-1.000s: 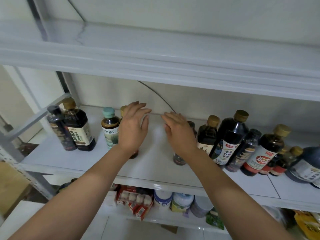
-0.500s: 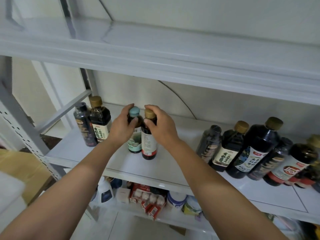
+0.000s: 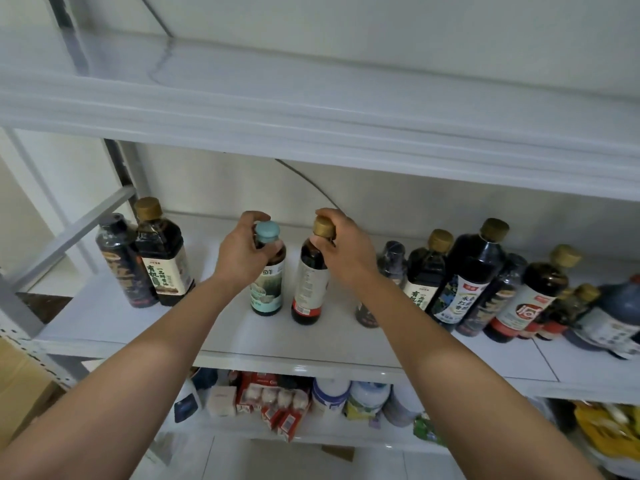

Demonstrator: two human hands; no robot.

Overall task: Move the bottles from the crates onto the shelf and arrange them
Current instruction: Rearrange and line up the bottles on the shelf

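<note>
Clamping left grip (image 3: pixel 239 258) on teal-capped bottle (image 3: pixel 266 292) at the neck, right grip (image 3: pixel 346 251) on gold-capped bottle (image 3: pixel 310 289) at the cap, standing slightly apart on the shelf (image 3: pixel 104 327); probably best sliding them with bases flat, avoiding tipping.

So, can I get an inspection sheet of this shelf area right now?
Surface: white shelf, bottles standing on it.
Job's things: teal-capped bottle and gold-capped bottle side by side, apart; two bottles left, crowded group right; no crates in view.
Clutter: nothing seen.
Hands: left hand grips the teal-capped bottle's neck; right hand grips the gold-capped bottle's top.
Cables: thin dark line on back wall, possibly a wire.
Surroundings: upper shelf above; packaged goods below.
</note>
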